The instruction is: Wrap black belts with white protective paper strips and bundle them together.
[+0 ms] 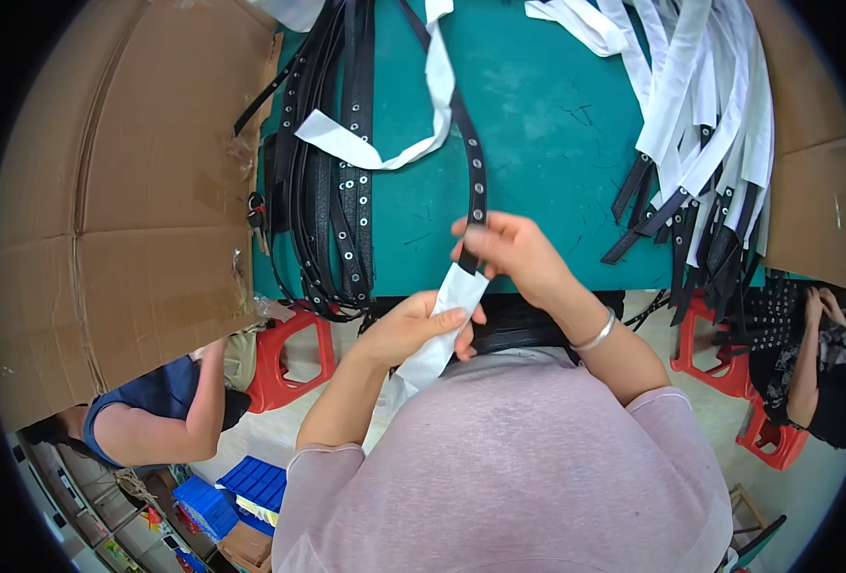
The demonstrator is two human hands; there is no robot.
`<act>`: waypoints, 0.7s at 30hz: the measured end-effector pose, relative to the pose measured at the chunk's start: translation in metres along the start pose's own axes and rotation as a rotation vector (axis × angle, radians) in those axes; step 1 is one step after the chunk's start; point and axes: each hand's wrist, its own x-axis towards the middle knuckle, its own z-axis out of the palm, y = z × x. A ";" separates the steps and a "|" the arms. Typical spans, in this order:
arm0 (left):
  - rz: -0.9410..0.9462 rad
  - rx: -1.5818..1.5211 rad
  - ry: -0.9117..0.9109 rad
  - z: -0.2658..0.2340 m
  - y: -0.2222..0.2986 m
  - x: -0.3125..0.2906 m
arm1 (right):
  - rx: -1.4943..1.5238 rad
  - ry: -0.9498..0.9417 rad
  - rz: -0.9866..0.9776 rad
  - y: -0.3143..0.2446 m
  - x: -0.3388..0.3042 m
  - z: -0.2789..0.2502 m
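A black belt (478, 174) with metal eyelets runs down the green table (537, 124) toward me. My right hand (518, 253) pinches it near its lower end. That end meets the top of a white sleeve (463, 285); whether it lies inside is hard to tell. My left hand (413, 327) is closed round the sleeve, thumb on top, and the sleeve's lower part hangs in front of my shirt. Farther up, a twisted white strip (385, 160) lies loosely beside the belt.
Several black eyeleted belts (327, 191) are heaped at the left, by a cardboard wall (146, 172). White-sleeved belts (700, 124) pile up at the right, their black ends overhanging the table edge. Red stools (289, 368) stand below. Other people (155, 411) sit at both sides.
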 end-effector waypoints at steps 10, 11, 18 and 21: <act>0.148 -0.098 0.260 -0.001 -0.006 -0.025 | -0.094 0.064 -0.162 0.023 0.006 0.032; 0.145 -0.068 0.278 -0.005 -0.005 -0.028 | -0.090 -0.041 -0.091 0.026 0.004 0.032; 0.079 -0.104 0.288 -0.002 -0.016 -0.051 | -0.016 0.069 -0.035 -0.011 0.070 0.024; 0.140 -0.144 0.315 -0.006 -0.017 -0.052 | -0.113 0.079 -0.123 0.004 0.056 0.045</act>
